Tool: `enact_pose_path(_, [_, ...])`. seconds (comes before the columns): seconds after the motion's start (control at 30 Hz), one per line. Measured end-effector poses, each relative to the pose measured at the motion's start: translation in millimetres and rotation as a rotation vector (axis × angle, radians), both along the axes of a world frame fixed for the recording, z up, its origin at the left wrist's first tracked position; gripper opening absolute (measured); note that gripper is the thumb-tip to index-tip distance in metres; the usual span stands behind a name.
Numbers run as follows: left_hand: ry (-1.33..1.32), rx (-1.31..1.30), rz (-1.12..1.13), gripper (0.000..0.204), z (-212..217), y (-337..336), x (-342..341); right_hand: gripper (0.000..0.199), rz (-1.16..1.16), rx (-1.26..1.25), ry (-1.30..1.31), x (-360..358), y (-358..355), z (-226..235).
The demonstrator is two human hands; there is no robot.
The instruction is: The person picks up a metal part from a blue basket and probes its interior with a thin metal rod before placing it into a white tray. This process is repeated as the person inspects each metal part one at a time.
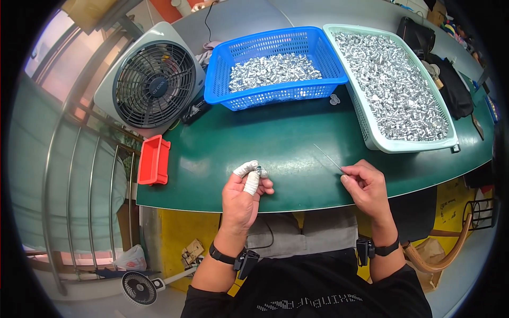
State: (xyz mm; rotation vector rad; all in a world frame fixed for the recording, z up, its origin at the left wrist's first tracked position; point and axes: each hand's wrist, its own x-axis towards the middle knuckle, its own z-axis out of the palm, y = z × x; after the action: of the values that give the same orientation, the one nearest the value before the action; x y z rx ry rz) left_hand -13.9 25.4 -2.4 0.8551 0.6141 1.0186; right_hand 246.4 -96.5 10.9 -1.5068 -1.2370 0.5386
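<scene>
My left hand (245, 193) is above the near part of the green table (238, 132), with white tape wrapped round its thumb and a finger. Its taped fingertips are closed on a small metal part (259, 168), mostly hidden by them. To the right, my right hand (367, 186) pinches one end of a thin metal rod (327, 157) between thumb and forefinger. The rod points up and left, apart from the left hand. Beyond the hands, a blue basket (225, 102) and a pale green basket (403, 146) both hold many small silvery metal parts.
A red plastic bin (150, 161) sits at the table's left edge, near a large box fan (156, 85). Small clear pieces (334, 99) lie beside the blue basket. A black bag (453, 90) is at the far right. Metal railings (90, 201) stand left of the table.
</scene>
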Motion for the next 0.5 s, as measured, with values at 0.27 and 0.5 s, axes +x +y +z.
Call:
enact_pose_path(0.27, [0.032,0.000,0.007,0.021,1,1,1,0.014,0.002,0.006,-0.030,0,0,0])
enact_pose_path(0.5, [0.072,-0.022,-0.046,0.021,21,17,4,0.012,0.003,0.072,-0.163,2,1,-2])
